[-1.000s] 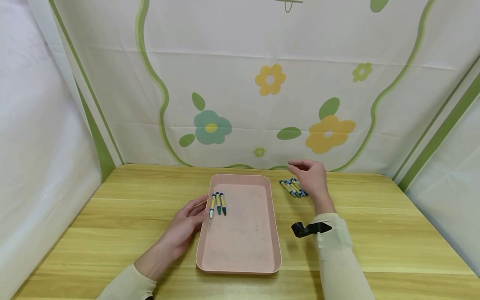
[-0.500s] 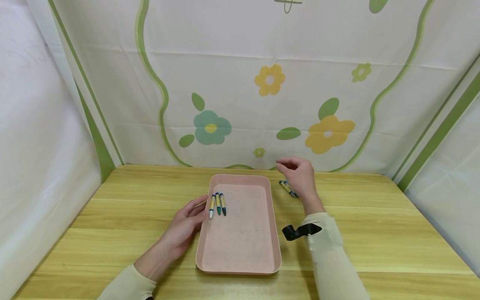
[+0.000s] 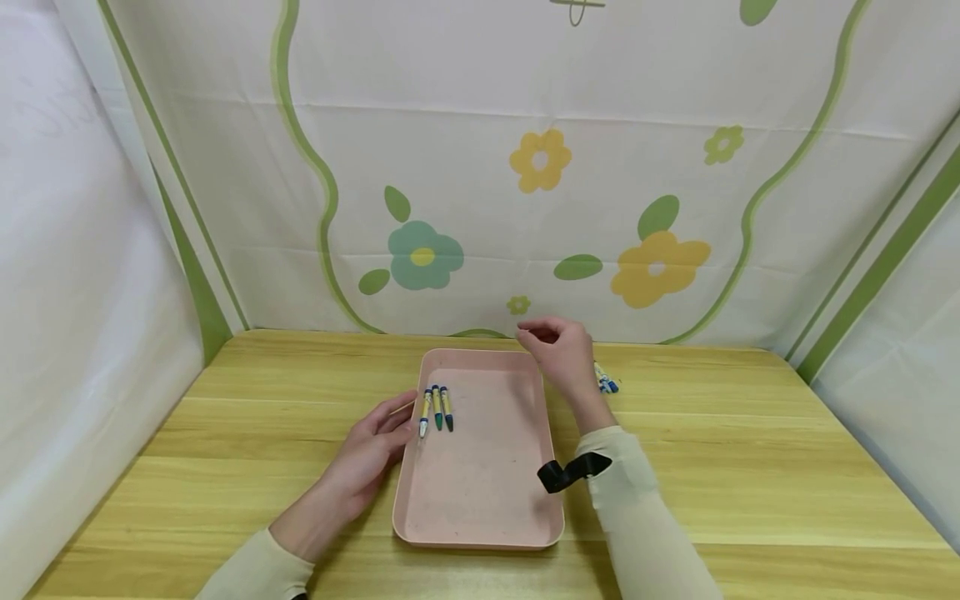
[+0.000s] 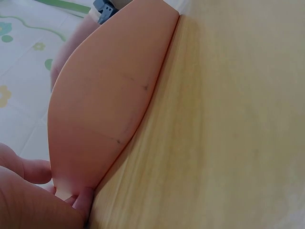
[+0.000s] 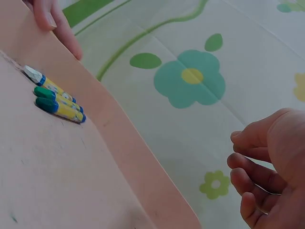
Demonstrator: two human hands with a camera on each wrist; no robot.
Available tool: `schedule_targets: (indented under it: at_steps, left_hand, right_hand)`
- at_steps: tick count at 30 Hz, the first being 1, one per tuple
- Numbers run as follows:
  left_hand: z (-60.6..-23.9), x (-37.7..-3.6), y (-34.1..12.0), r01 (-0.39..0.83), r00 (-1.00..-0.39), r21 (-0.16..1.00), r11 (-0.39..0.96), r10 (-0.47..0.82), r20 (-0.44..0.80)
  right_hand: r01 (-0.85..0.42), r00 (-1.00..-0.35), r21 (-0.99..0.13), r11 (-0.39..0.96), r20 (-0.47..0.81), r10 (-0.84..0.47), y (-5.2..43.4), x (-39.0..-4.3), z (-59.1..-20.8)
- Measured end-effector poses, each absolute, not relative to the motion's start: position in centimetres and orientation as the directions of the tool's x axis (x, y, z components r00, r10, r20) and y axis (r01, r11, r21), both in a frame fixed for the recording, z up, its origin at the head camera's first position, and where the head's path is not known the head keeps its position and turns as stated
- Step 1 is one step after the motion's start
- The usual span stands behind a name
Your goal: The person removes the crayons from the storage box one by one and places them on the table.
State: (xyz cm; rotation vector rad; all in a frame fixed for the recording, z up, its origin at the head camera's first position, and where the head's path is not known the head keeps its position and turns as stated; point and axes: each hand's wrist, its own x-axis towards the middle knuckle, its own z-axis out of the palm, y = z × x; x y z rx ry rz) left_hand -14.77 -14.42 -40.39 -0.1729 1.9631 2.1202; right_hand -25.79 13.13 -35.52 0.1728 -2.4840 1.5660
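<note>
In the head view, my left hand (image 3: 367, 454) rests against the left side of the pink tray (image 3: 480, 543), fingertips touching its rim and outer wall. Three crayons with yellow wrappers, a white crayon (image 5: 47, 85), a green crayon (image 5: 55, 96) and a dark green crayon (image 5: 62, 110), lie side by side at the tray's upper left. My right hand (image 3: 562, 354) hovers by the tray's far right corner, thumb and index fingertips close together. I cannot tell whether anything sits between them. Partly hidden behind that hand is a small group of crayons (image 3: 606, 383).
The tray stands on a wood-grain table (image 3: 750, 467). Behind it hangs a white curtain (image 3: 465, 75) with flower prints, and similar cloth panels close off both sides. A black wrist mount (image 3: 570, 472) on the right sleeve overlaps the tray's right rim in the head view.
My right hand has moved left, from over the crayon group to the tray's far right corner. My left hand, the tray and its three crayons have stayed put.
</note>
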Motion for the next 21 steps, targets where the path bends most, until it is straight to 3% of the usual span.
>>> schedule_targets:
  at_steps: [21]
  left_hand:
    - [-40.2,-14.6,-14.5,-0.262,-0.962,0.963,-0.068,0.102,-0.254]
  right_hand:
    - [-0.263,-0.962,-0.86,0.438,0.268,-0.052,7.6,-23.9,-35.3]
